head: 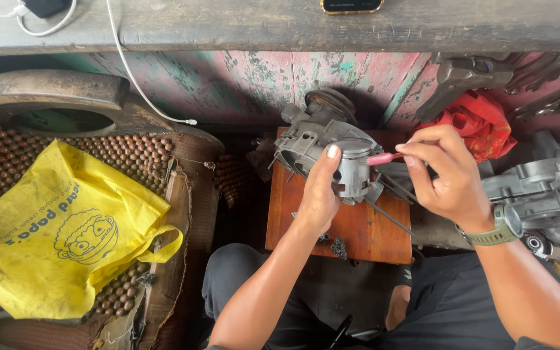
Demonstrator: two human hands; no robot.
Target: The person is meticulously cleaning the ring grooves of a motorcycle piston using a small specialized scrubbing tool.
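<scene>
Wooden board (358, 227) under piston (352, 170) (hand-held)

Right of the wooden board (358, 227) an engine casing (546, 194) and red rag (481, 120) crowd me. Left of it, a dark open gap, then the yellow bag (59, 233).

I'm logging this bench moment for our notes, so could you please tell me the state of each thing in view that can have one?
left hand: gripping the piston, thumb on its crown.
piston: upright, seated on the engine casing.
engine casing: lying on the wooden board.
right hand: pinching the pink-handled tool.
pink-handled tool: level, tip at the piston's side.
wooden board: flat, small parts on it.
yellow bag: crumpled, lying on the beaded mat.
white cable: dangling, plug end free.
</scene>
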